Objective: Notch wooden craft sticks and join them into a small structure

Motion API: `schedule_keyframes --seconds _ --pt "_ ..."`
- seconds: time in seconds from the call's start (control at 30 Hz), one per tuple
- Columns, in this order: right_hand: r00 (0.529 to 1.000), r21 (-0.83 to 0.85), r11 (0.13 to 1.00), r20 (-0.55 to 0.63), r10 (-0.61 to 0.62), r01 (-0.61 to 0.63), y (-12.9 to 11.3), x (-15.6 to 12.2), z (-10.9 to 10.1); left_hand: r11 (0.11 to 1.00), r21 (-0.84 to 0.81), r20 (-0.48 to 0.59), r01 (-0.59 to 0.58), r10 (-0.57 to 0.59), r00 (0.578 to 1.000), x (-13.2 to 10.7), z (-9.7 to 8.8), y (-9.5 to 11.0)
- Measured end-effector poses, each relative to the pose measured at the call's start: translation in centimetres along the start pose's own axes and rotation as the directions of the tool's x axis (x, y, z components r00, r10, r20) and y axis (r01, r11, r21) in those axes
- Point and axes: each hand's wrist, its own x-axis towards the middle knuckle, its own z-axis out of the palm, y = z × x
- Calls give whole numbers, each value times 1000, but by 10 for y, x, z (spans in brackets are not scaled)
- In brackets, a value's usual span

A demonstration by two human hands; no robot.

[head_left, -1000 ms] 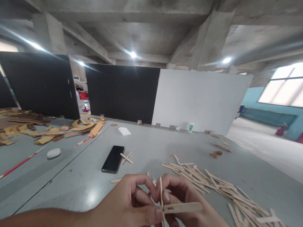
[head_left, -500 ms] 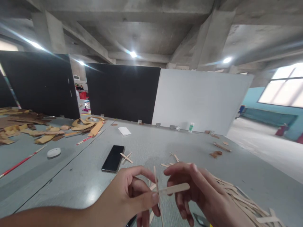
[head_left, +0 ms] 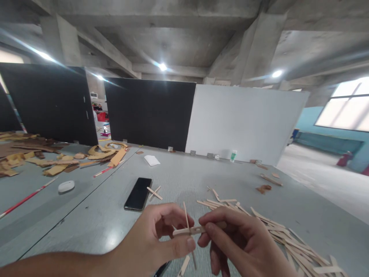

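Note:
Two wooden craft sticks meet in a cross between my hands. One craft stick [head_left: 186, 214] stands nearly upright, seen edge-on. The other, a craft stick with a notch cut near its middle [head_left: 182, 232], lies roughly level across it. My right hand [head_left: 242, 238] pinches the level stick's right part between thumb and forefinger. Curled round the crossing, my left hand [head_left: 165, 234] has its thumb below and its fingers behind, closed on the upright stick; the exact contact is partly hidden. Below them on the table lies a loose notched stick [head_left: 183, 266].
A pile of craft sticks [head_left: 291, 242] spreads at the right. A crossed pair of sticks [head_left: 155, 193] lies beside the black phone [head_left: 138, 193]. Further left are a white case [head_left: 66, 187] and cardboard scraps [head_left: 57, 161]. Black and white panels [head_left: 245, 119] line the back.
My right hand has moved in from beside the sticks and now pinches the level one. That stick has shifted left across the upright stick, its left end now over my left hand.

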Motion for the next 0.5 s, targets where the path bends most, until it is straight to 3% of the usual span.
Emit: schedule_keyframes --seconds 0.5 --pt "995 45 999 -100 -14 19 0 -4 10 994 -105 -3 23 -24 1000 1 0 -3"
